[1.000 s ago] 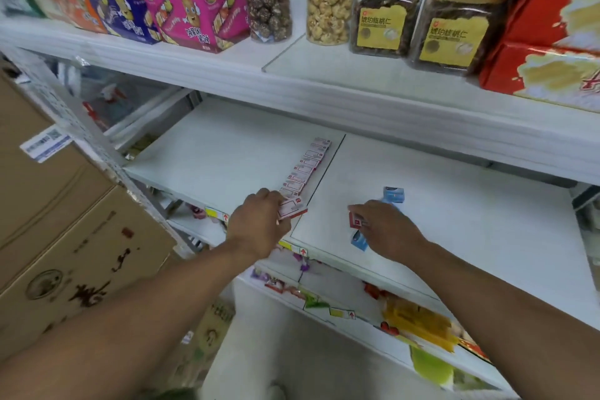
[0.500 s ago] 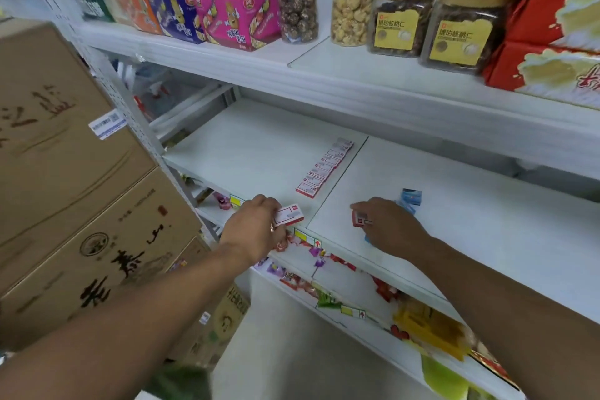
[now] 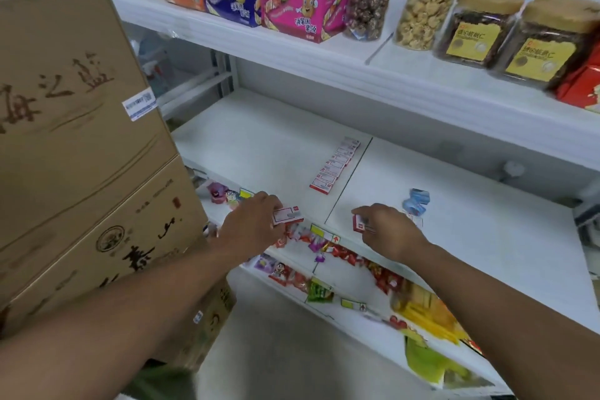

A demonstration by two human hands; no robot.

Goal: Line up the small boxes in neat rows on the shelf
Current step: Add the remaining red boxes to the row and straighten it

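Left hand: our left hand (image 3: 251, 226) pinches a small flat red-and-white box (image 3: 287, 215) at the front edge of the white middle shelf (image 3: 266, 146); a second ago that box sat at the near end of the row, now it is lifted clear of it.
Right hand: our right hand (image 3: 388, 230) grips a small red box (image 3: 359, 223) on the shelf front, much as before.
Row: the line of small red-and-white boxes (image 3: 336, 166) lies along the shelf seam, unchanged.
Blue item: a blue wrapped packet (image 3: 417, 201) lies just beyond our right hand.
View: the brown cardboard cartons (image 3: 74, 140) now fill more of the left.
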